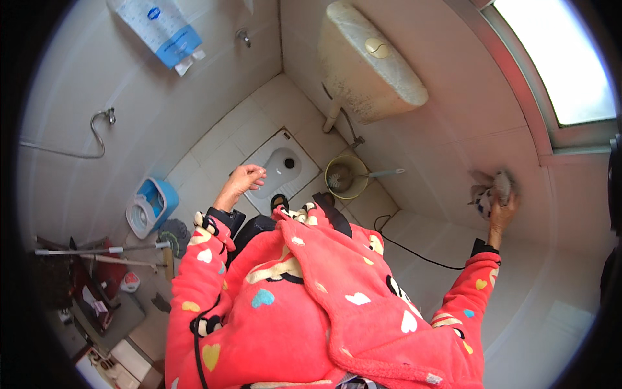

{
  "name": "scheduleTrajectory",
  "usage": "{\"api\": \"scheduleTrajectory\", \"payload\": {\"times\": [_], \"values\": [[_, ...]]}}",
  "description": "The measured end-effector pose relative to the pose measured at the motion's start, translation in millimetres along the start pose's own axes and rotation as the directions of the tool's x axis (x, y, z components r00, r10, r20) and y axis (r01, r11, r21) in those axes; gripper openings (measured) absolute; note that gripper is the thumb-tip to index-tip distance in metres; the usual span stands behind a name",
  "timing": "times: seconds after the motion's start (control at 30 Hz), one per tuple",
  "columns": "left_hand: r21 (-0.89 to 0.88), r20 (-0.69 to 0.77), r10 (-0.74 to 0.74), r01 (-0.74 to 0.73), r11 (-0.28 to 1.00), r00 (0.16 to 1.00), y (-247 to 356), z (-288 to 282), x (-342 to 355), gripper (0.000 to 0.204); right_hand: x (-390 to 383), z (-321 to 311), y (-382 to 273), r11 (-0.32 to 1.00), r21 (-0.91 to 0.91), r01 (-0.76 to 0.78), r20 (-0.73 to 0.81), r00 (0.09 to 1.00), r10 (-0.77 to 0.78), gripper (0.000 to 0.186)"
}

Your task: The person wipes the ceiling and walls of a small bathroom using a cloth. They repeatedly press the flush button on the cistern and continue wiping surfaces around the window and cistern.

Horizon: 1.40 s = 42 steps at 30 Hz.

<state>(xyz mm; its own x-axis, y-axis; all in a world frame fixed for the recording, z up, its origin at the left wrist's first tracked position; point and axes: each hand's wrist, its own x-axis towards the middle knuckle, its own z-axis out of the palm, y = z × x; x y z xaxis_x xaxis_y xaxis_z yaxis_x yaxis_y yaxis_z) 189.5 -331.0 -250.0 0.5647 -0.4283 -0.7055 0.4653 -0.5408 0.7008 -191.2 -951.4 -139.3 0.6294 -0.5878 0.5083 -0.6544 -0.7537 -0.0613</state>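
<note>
My right hand (503,212) reaches out to the right and presses a crumpled rag (483,198), greyish with dark patches, flat against the tiled wall (447,175) below the window. The fingers lie over the rag, partly hiding it. On the other side my left hand (242,183) hangs in the air with its fingers loosely bent and apart, holding nothing. Beneath and beyond it, a white squat toilet (275,170) is set in the tiled floor.
A yellowish bucket (358,189) with a brush stands right of the toilet, under a stained cistern (363,71). At left are a blue-and-white plastic container (150,204), a hose tap (109,117) and poles (116,250). A tissue pack (159,29) hangs on the wall; a window (560,58) is upper right.
</note>
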Motion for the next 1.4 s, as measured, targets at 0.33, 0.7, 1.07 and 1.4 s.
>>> {"api": "scheduleTrajectory", "payload": {"times": [0.33, 0.7, 1.07, 1.4], "values": [[0.074, 0.125, 0.086, -0.095, 0.993, 0.989, 61, 22, 1, 0.041, 37, -101, -20, 0.991, -0.084, -0.108, -0.417, 0.907, 0.063, 0.046], [0.049, 0.065, -0.022, 0.019, 0.999, 0.998, 69, 23, 6, 0.039, 61, 0, -57, 0.973, -0.211, -0.095, -0.377, 0.926, 0.009, 0.057], [0.017, 0.035, -0.113, 0.113, 0.993, 0.993, 77, 30, 7, 0.039, 30, 85, -72, 0.941, -0.329, -0.079, 0.025, 0.995, 0.092, 0.060], [-0.012, -0.005, -0.183, 0.183, 0.983, 0.983, 61, 23, 9, 0.038, 19, 153, -71, 0.993, -0.114, 0.032, 0.248, 0.969, -0.003, 0.056]]}}
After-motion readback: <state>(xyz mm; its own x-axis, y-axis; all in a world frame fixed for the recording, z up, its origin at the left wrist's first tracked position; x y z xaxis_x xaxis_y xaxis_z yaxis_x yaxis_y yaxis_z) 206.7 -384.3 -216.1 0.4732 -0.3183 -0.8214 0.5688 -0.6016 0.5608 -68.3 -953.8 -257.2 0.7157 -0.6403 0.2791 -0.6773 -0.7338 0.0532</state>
